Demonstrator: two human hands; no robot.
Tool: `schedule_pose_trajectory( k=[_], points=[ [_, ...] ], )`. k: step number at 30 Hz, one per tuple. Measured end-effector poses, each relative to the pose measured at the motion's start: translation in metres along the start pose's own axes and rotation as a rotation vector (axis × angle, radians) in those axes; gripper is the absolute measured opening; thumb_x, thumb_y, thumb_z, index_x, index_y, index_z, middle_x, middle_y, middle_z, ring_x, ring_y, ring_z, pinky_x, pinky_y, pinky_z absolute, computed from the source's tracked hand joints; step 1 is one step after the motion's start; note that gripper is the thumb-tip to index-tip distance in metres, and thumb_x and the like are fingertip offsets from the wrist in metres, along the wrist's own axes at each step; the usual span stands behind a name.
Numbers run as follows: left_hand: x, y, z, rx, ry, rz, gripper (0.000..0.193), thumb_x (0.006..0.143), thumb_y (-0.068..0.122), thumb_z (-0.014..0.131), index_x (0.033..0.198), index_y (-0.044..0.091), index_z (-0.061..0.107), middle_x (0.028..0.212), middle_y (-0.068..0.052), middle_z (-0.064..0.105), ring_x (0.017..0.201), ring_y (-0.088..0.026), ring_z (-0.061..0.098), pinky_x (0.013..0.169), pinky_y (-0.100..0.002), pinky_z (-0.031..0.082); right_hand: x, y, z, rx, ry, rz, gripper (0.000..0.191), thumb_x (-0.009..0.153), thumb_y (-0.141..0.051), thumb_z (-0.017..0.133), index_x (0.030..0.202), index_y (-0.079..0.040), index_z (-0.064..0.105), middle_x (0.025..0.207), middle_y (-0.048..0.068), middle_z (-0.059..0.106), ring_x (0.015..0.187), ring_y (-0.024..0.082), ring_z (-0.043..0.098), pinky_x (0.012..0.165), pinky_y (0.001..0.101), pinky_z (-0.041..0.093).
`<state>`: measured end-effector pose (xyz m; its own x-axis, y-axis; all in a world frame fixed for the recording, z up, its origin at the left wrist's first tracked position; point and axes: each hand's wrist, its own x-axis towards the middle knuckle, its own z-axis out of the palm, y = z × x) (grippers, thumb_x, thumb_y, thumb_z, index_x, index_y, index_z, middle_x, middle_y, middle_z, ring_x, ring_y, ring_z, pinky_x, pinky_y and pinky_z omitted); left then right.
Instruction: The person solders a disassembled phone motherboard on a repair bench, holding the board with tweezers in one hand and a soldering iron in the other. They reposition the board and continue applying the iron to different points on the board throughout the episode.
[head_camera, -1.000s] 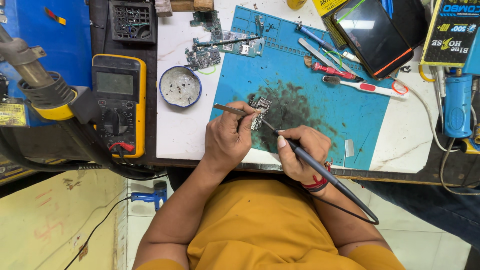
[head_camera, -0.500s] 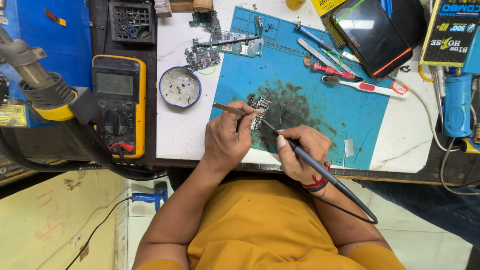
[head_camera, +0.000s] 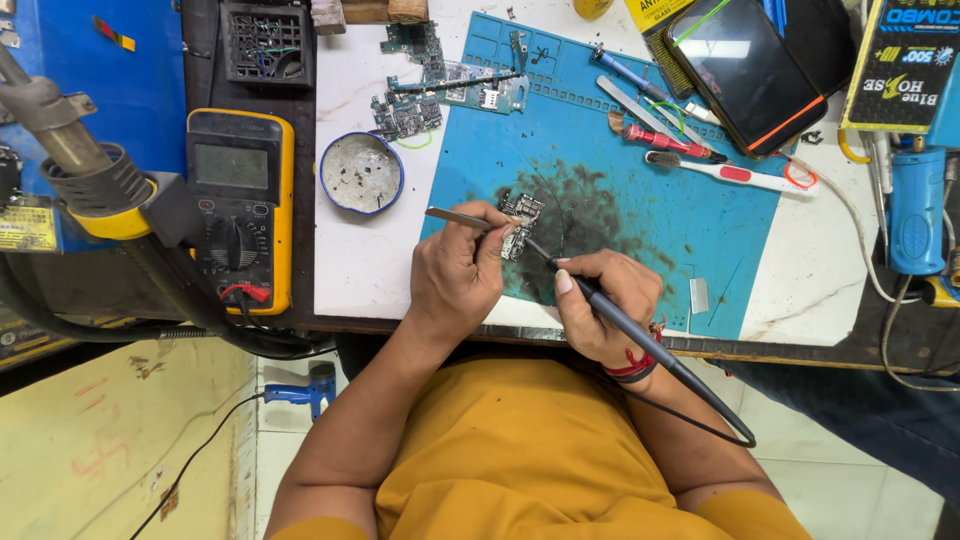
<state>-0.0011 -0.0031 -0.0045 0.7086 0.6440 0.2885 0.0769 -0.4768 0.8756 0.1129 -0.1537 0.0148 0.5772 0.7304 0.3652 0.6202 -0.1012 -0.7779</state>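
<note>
The left hand (head_camera: 455, 275) is closed around a pair of tweezers (head_camera: 462, 218), their tips pressing on a small circuit board (head_camera: 519, 218). The right hand (head_camera: 600, 305) is clamped pen-style on a soldering iron (head_camera: 610, 315), its tip touching the near edge of the same board. The board lies on a dark, stained patch of the blue mat (head_camera: 640, 230), near the middle of the counter (head_camera: 350, 260) and just beyond both hands.

To do this well, the tweezers should pin the board flat so it cannot slide, while the iron tip stays light and short on the joint; the two hands sit close together, so resting both wrists on the counter edge would steady them. The iron's cable trails off to the near right and should be kept slack.

Left of the mat stands a round blue-rimmed tin (head_camera: 362, 172), holding a greyish, crusted residue with dark specks. At the far left a black tray (head_camera: 266, 45) holds what look like small parts and wires; just what they are is unclear.
</note>
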Motion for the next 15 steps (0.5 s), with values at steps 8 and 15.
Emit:
schedule_pose_trajectory(
  k=[8, 15],
  points=[
    [-0.0004, -0.0002, 0.0003, 0.015, 0.021, 0.023, 0.016, 0.101, 0.002, 0.068, 0.11, 0.004, 0.055, 0.09, -0.008, 0.075, 0.074, -0.023, 0.074, 0.062, -0.032, 0.056, 0.0002, -0.0002, 0.001, -0.008, 0.008, -0.01, 0.006, 0.09, -0.005, 0.071, 0.091, 0.0, 0.069, 0.071, 0.009, 0.064, 0.059, 0.021, 0.061, 0.058, 0.0314, 0.045],
    [-0.0002, -0.0013, 0.0009, 0.012, 0.016, 0.013, 0.015, 0.101, 0.002, 0.068, 0.11, 0.004, 0.055, 0.087, -0.007, 0.074, 0.072, -0.022, 0.074, 0.061, -0.032, 0.055, 0.0011, -0.0012, 0.0012, -0.009, 0.007, -0.008, 0.006, 0.09, -0.005, 0.071, 0.092, 0.001, 0.069, 0.07, 0.009, 0.063, 0.059, 0.02, 0.062, 0.058, 0.0312, 0.045]
  ],
)
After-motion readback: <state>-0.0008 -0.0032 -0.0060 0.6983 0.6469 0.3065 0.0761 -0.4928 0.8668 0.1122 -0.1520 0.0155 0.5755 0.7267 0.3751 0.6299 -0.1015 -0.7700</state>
